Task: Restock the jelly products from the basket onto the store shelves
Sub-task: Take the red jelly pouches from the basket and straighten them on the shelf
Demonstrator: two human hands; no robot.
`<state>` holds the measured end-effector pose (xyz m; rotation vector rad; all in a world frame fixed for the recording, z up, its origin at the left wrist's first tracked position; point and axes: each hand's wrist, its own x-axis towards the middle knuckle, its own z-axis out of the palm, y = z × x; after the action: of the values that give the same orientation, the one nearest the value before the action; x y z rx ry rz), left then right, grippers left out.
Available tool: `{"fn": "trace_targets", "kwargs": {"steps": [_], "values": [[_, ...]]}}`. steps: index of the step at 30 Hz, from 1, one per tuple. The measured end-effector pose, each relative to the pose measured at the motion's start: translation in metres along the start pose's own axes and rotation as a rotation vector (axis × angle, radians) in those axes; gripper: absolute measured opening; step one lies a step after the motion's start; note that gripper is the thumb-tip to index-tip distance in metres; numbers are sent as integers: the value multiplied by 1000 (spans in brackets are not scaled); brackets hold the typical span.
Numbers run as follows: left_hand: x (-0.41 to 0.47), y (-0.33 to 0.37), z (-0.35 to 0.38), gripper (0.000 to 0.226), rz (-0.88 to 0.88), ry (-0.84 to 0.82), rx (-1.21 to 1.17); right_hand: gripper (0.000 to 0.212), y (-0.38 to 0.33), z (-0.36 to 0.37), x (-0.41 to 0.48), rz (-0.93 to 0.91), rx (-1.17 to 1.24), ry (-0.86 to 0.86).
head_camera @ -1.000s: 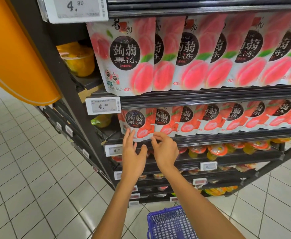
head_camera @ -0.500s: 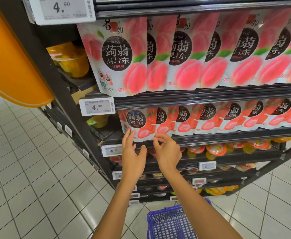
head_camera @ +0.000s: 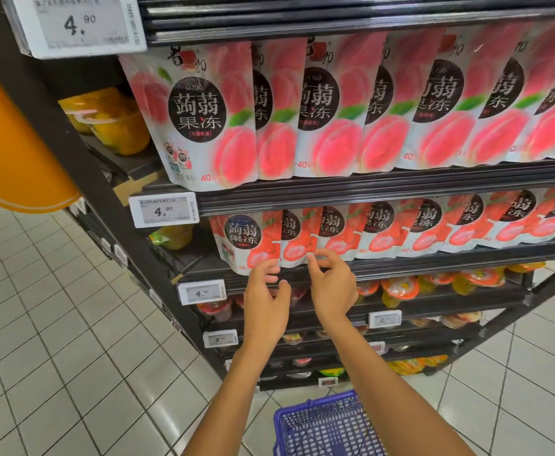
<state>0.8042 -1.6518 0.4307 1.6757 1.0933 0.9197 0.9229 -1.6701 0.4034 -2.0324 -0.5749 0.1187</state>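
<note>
Left hand (head_camera: 266, 304) has dropped below strawberry jelly pouch (head_camera: 246, 238), grip slack, empty. Right hand (head_camera: 333, 286) at its 3 o'clock, grip curled, hold indeterminate. Pouch apparently seated.

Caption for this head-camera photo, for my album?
Left hand and right hand at the red jelly pouches on a shelf, blue basket below.

You are working under bright, even store light that is coming from overhead. Above your fingers (head_camera: 263, 268), glare is washing across the glossy peach pouches (head_camera: 328, 126), and their print is blurring far to the right of your fingers. Below your fingers the lower shelves (head_camera: 401, 343) are sinking into shadow. The wide lens is bowing the shelf lines and floor tiles (head_camera: 55, 324) well away from your fingers.
</note>
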Motion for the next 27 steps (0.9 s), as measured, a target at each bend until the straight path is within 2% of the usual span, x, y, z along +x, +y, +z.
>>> {"fn": "trace_targets", "kwargs": {"steps": [5,7,11,15,19,24,27], "values": [[1,1,15,36,-18,-84,34,19,3,-10,6,-4,32,1],[2,3,23,37,-9,-124,45,16,9,-19,7,5,77,81],[5,7,41,39,-30,-180,18,25,24,-40,17,64,117,202],[7,11,59,44,-33,-196,1,23,32,-49,32,44,76,77],[8,16,67,44,-31,-190,34,16,31,-49,36,55,72,35],[6,20,73,44,-17,-167,54,18,38,-55,40,11,80,-96],[1,23,82,43,2,-130,44,15,50,-69,43,15,145,23]]}}
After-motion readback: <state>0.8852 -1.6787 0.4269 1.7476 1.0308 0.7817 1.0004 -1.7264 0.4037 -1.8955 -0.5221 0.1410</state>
